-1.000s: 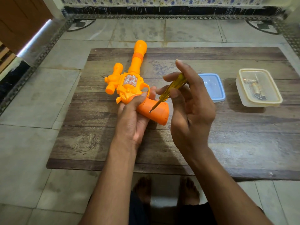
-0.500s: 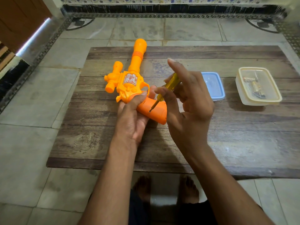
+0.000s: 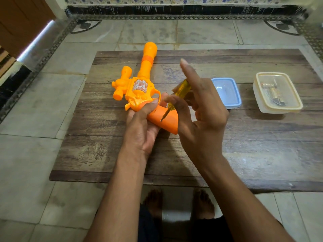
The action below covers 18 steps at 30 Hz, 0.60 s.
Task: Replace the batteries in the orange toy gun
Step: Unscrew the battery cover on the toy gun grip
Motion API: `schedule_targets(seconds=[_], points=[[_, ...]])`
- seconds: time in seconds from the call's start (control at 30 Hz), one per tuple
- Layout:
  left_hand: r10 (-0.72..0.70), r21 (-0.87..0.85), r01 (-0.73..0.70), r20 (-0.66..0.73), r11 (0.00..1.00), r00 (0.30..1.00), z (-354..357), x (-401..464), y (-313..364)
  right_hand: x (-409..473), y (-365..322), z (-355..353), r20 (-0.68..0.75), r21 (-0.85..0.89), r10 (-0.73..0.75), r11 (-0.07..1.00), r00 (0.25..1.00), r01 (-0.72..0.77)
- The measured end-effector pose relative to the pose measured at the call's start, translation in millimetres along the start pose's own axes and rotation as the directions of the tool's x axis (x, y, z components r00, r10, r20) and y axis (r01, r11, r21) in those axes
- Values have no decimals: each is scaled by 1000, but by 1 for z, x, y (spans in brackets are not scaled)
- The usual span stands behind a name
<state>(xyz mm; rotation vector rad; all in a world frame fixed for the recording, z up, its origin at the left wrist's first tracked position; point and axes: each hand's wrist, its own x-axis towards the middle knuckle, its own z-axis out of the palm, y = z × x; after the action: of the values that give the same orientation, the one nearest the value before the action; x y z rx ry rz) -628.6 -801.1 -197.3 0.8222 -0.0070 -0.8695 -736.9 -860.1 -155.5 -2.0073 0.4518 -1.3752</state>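
Since a second ago, the right hand (image 3: 201, 119) has been rolled around the screwdriver (image 3: 176, 96), its index finger now raised straight and its thumb brought across the yellow handle; the gun (image 3: 139, 91) has barely shifted. The screwdriver is pinched between thumb and the curled fingers of the right hand, and its metal tip is set on the darker orange grip of the gun, at a small hole there. The gun is held in the left hand (image 3: 141, 126), whose thumb is pressed over the body just behind the trigger guard while its fingers are wrapped beneath the grip. The barrel is pointed away from the person, out over the far edge of the table (image 3: 262, 145), with a small side piece projecting to the left. To the right of the hands, a blue lid (image 3: 226, 92) is laid on the table, nothing visible in it. Farther right, well apart from the gun, a clear box (image 3: 277, 92) with a cream rim is set, and small metallic items are seen inside it; what they are cannot be told. Two bare feet (image 3: 153, 201) are seen on the tiled floor below the near edge of the table.
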Motion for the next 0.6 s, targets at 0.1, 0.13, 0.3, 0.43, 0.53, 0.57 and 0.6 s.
schedule_targets(seconds=[0.1,0.13,0.3,0.43,0.53,0.57,0.6], points=[[-20,-3,20,-2,1000,1000,0,1,0,-2,-1,-1,21,157,77,984,997,-79],[-21,-2,21,-1,1000,1000,0,0,0,-3,0,-1,35,189,97,977,995,-101],[-7,19,7,-9,1000,1000,0,0,0,-3,-2,-2,42,104,59,993,997,-64],[-16,25,16,-4,1000,1000,-1,2,-1,-1,-1,-1,24,4,2,1000,1000,-2],[-29,0,29,5,1000,1000,-3,2,-1,-3,0,1,31,93,56,994,998,-59],[-29,3,29,7,1000,1000,-2,2,-1,-3,0,1,43,141,93,985,995,-98],[-27,4,27,12,1000,1000,-1,2,0,-4,0,0,60,173,114,977,992,-123]])
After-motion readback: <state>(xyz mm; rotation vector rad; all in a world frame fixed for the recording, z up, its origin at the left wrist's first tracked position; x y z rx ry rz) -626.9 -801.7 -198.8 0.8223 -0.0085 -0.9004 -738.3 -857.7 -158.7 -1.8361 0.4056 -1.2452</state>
